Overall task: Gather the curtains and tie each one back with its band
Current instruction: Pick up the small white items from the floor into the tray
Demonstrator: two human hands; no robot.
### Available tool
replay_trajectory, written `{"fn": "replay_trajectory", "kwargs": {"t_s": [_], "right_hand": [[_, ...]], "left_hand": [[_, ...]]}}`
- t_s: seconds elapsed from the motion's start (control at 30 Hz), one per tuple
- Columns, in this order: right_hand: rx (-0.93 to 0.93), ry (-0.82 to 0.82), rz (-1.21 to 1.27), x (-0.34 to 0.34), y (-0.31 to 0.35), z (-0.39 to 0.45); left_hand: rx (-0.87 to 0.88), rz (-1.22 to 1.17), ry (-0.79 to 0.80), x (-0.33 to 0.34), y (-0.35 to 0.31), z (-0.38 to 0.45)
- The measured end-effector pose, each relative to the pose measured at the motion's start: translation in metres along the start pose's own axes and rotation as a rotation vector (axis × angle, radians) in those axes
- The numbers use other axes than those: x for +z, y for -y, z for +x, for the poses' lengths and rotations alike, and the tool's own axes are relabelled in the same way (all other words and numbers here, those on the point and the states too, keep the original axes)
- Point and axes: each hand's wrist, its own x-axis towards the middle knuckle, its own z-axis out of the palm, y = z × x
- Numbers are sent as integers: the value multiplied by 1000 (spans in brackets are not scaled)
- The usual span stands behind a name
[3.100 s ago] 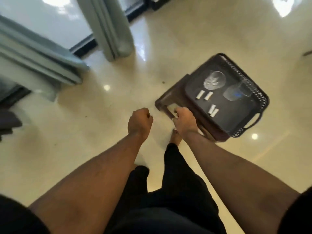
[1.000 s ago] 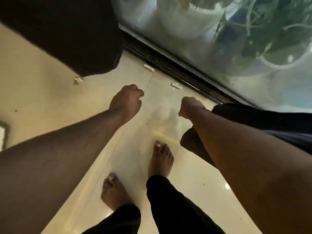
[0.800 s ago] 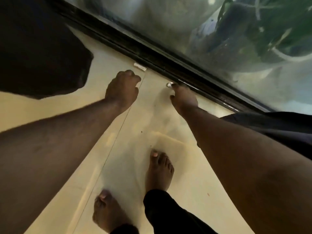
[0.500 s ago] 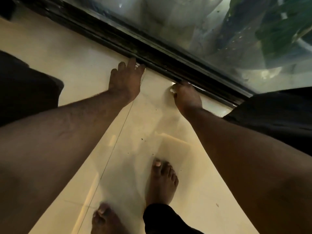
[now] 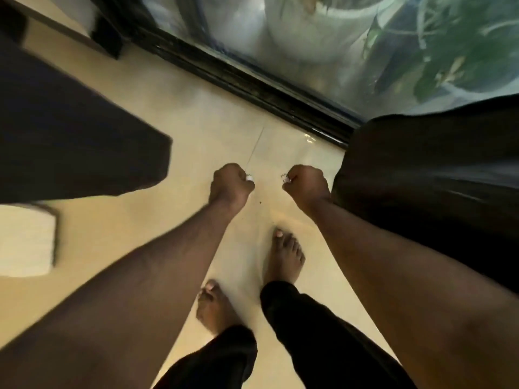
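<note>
Dark curtain (image 5: 70, 130), nine o'clock, hanging loose. Left hand (image 5: 230, 183), fist clamped on small white band (image 5: 249, 178). Right hand (image 5: 307, 183), fist clamped on second band (image 5: 285, 178). Second curtain (image 5: 421, 192), three o'clock. Step: bands collected. Next: gather one curtain, likely freeing a hand.

A glossy cream tiled floor (image 5: 213, 130) is filling the middle of the view, reflecting soft light. A black metal sliding-door track (image 5: 252, 88) is running diagonally from upper left toward the right, bordering the floor. Behind the clear glass door pane (image 5: 230, 29), a white round planter pot (image 5: 309, 32) is standing, and a green leafy plant (image 5: 449, 51) is spreading beside it at upper right. At the left edge, a pale rectangular mat with a dark border (image 5: 26, 242) is lying flat on the floor.
</note>
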Motion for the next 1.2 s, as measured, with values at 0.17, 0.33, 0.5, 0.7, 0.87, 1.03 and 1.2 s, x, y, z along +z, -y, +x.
{"fn": "replay_trajectory", "kwargs": {"t_s": [0.17,0.33,0.5,0.7,0.87,1.03,1.2], "right_hand": [[-110,115,-138,-35,49,-124],[-126,143,-128,-87,86,-261],[-222,88,-106,-130,79,-423],[-292,46,-144,-147,15,-577],[-292,45,-196,-141,-69,-699],[-249,6,-217,-122,-147,-788],[-220,-111,-191,-97,-224,-860]], "left_hand": [[-37,76,-18,-72,5,-129],[-1,152,-1,-136,-11,-278],[102,257,-11,-165,-25,-455],[286,507,-4,-144,-13,-608],[358,609,24,-90,11,-722],[440,672,37,-35,31,-812],[493,648,59,44,56,-879]]}}
